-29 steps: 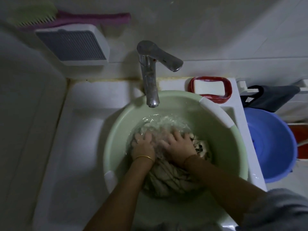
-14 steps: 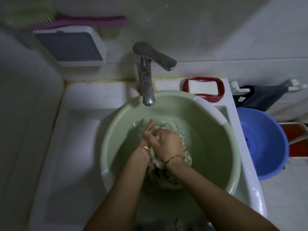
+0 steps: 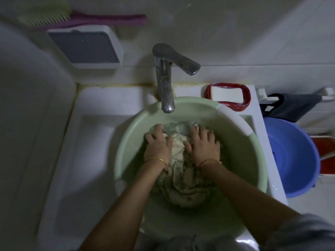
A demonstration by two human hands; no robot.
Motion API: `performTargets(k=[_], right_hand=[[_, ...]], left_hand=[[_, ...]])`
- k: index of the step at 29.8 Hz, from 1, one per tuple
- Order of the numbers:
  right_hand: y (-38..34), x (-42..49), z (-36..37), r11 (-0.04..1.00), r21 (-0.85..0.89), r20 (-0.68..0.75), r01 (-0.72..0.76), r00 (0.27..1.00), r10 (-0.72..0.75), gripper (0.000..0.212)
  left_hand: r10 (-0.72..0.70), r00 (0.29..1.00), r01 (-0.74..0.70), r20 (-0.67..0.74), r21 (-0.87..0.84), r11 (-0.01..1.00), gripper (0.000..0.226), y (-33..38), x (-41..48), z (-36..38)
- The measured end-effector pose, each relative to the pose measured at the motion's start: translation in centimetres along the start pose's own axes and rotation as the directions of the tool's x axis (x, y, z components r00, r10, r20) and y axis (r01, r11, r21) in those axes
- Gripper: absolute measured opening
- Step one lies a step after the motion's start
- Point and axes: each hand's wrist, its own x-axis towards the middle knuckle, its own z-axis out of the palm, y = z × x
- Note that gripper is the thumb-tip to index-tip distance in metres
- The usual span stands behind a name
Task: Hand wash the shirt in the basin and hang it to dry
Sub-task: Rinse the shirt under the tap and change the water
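shirt [image 3: 183,185]: soaked and bunched up in the green basin [image 3: 253,160], which sits in the white sink under the tap [image 3: 165,84]
left hand [image 3: 157,144]: fingers spread flat, pressing down on the wet cloth — not really gripping anything
right hand [image 3: 204,144]: same deal, palm down, fingers splayed on the shirt's far end
soap [image 3: 225,95]: in its red dish at the sink's back right corner
progress: I'd say mid-wash — scrubbing stage. Rinsing, wringing and hanging all left; no hanging spot in view.
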Motion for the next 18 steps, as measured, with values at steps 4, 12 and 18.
performTargets(k=[4, 12, 18], right_hand=[[-2.1, -1.8, 2.9, 0.945, -0.165, 0.21, 0.282, 0.946, -0.246, 0.056], [-1.2, -0.7, 2.8, 0.924, -0.207, 0.063, 0.322, 0.947, -0.316, 0.071], [-1.0, -0.7, 1.5, 0.995, 0.033, 0.076, -0.096, 0.993, 0.093, 0.064]], left_hand=[[0.026, 0.997, -0.062, 0.076, 0.534, 0.843, 0.056, -2.6, -0.1, 3.3], [0.127, 0.99, -0.065, -0.063, 0.597, 0.8, 0.049, -3.1, -0.2, 3.2], [-0.01, 0.981, 0.039, 0.195, -0.145, 0.989, 0.055, -3.0, 1.2, 2.8]])
